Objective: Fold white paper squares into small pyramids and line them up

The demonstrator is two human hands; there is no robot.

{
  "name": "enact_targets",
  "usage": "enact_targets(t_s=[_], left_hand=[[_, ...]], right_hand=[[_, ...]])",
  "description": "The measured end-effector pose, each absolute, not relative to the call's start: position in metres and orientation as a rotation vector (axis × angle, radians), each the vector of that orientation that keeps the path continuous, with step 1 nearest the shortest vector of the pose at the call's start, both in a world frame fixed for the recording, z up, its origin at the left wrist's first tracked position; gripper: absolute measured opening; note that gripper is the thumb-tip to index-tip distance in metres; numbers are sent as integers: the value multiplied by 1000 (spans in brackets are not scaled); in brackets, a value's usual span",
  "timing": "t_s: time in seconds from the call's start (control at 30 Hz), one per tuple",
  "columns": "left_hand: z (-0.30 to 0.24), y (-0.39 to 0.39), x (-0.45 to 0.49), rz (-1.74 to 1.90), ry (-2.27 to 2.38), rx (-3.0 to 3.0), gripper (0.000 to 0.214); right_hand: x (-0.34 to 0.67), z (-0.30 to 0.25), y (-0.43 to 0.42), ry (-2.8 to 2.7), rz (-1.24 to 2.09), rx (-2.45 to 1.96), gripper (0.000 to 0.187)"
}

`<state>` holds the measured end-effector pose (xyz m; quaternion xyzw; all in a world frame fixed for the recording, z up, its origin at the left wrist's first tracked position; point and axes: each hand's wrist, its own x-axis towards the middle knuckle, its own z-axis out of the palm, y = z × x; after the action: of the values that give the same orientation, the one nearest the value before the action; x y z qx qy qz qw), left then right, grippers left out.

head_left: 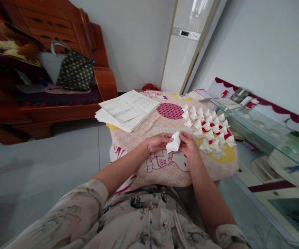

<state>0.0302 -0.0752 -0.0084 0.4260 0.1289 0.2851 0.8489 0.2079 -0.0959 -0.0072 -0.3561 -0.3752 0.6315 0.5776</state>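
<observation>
A small piece of folded white paper (174, 143) is held between my two hands above the near part of the cloth-covered table. My left hand (158, 142) pinches its left side with thumb and fingers. On the other side, my right hand (189, 144) grips the paper's upper right edge. Rows of small pointed folded-paper pieces (208, 128) stand to the right of my hands, several of them over a red patch. Beyond my left hand lies a stack of printed sheets (128, 110), loosely piled.
The table wears a pink patterned cloth (136, 166). A glass-topped cabinet (263, 135) runs along the right, close to the table. Papers (200, 94) lie at the table's far right corner. At the left stands a wooden bench (105, 83) with bags (77, 71) on it.
</observation>
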Motion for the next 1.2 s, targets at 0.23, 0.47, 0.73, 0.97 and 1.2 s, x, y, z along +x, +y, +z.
enact_targets(t_s=[0.23,0.47,0.73,0.97,1.2], left_hand=[[-11,-72,30,697,316,894,40],[-9,-66,28,888,447,1000,46],[-16,-53,26,858,669,969,51],[-10,-53,22,732,628,807,43],[-2,-59,20,914,628,718,18]], right_hand=[[206,-8,-94,-942,1413,-837,30],[205,-2,-97,-1032,1269,-872,25],[202,7,-106,-1179,1160,-867,14],[204,25,-114,-1474,1024,-958,10],[205,22,-114,-1786,785,-1003,6]])
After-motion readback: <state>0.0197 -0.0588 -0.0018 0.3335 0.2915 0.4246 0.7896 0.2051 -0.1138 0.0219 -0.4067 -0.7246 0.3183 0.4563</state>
